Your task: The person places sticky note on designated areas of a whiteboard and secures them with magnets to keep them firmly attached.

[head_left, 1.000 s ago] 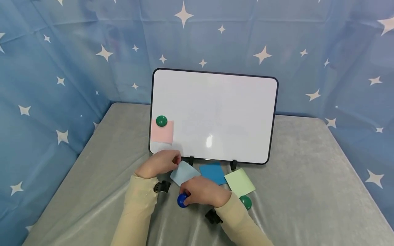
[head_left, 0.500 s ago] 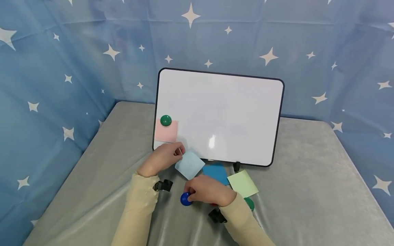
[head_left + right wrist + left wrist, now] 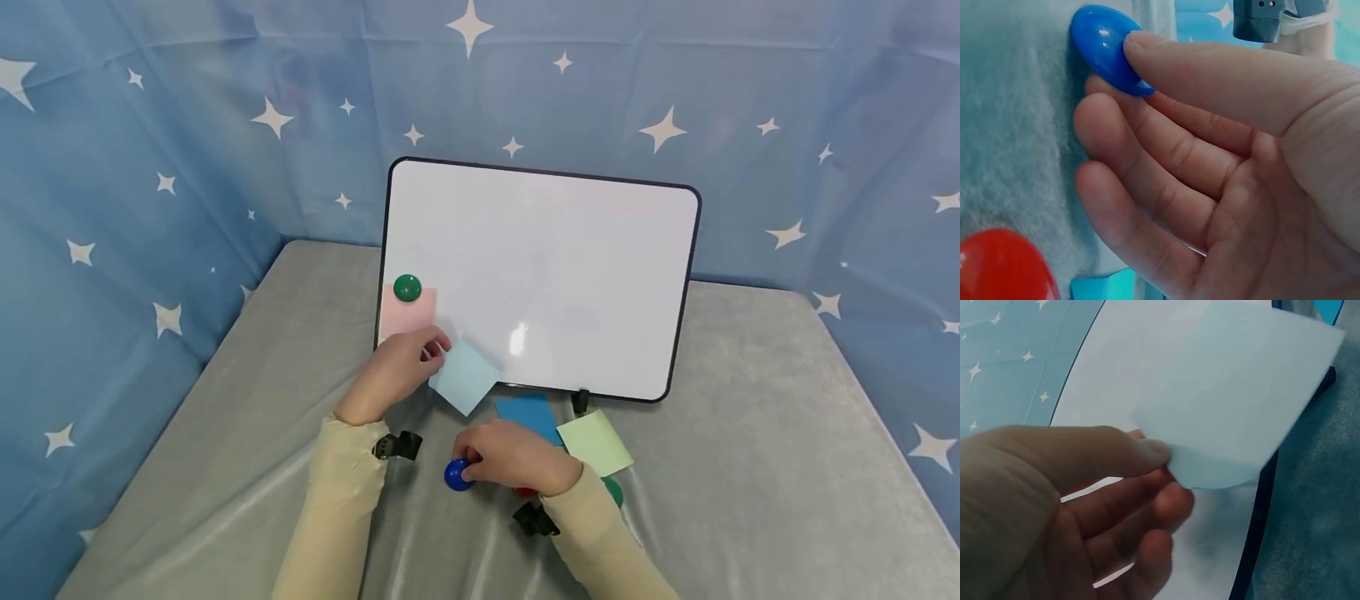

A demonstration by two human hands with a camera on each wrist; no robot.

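My left hand [image 3: 397, 371] pinches a light blue paper note [image 3: 467, 377] by one edge, thumb on top, in front of the lower left of the whiteboard [image 3: 540, 275]. In the left wrist view the note [image 3: 1241, 394] tilts across the board, its near edge curling. Lower down, over the grey cloth, my right hand [image 3: 517, 457] pinches a round blue magnet [image 3: 457, 475] between thumb and fingers. The right wrist view has this blue magnet [image 3: 1107, 47] at the fingertips. A green magnet [image 3: 407, 288] sits on the top of a pink note [image 3: 408, 314] on the board.
Right of the right hand lie a darker blue note [image 3: 531, 417] and a pale green note [image 3: 596, 442]. A second green magnet [image 3: 613, 491] and a red magnet [image 3: 1004, 269] are partly hidden by the right arm. A black stand foot [image 3: 580, 402] props the board.
My left hand has risen with the light blue note from the cloth up in front of the board's lower edge. The right hand keeps its pinch on the blue magnet. The head view has shifted slightly.
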